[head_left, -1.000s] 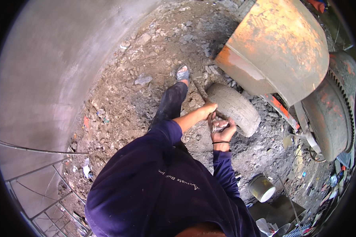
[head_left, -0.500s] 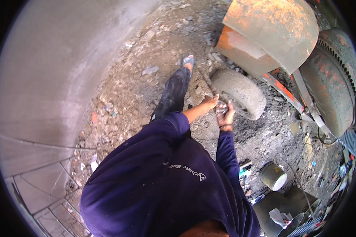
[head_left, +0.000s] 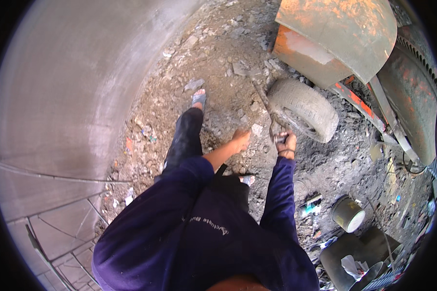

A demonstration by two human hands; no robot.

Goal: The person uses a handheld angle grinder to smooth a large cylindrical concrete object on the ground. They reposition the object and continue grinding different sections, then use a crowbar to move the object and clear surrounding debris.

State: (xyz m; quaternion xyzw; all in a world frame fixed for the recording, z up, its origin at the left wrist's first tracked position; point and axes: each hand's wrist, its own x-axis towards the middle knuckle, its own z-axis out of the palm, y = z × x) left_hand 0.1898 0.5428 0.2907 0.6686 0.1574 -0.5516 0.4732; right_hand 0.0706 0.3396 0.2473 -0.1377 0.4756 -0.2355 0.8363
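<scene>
My right hand (head_left: 286, 140) is closed round the grip end of a shovel (head_left: 261, 94), beside a worn tyre (head_left: 308, 109). The shovel's shaft slants away from me to the left, and its grey blade (head_left: 243, 69) rests at the rubble beyond the tyre. My left hand (head_left: 241, 140) hovers left of the shovel, apart from it, with its fingers curled in and nothing visible in them. Below it, part of my right foot (head_left: 247, 180) shows, while my left foot (head_left: 198, 99) is farther forward on the ground.
A rusty orange cement mixer (head_left: 344, 34) stands at the far right, by the tyre. A bucket (head_left: 347, 214) sits at the lower right. On the left rises a smooth grey wall (head_left: 82, 97), with metal bars (head_left: 53, 208) low beside it. Loose rubble covers the ground.
My left hand has let go of the shovel and drawn back to the left. My right hand keeps its hold, slightly farther right. My left foot has shifted left and nearer.
</scene>
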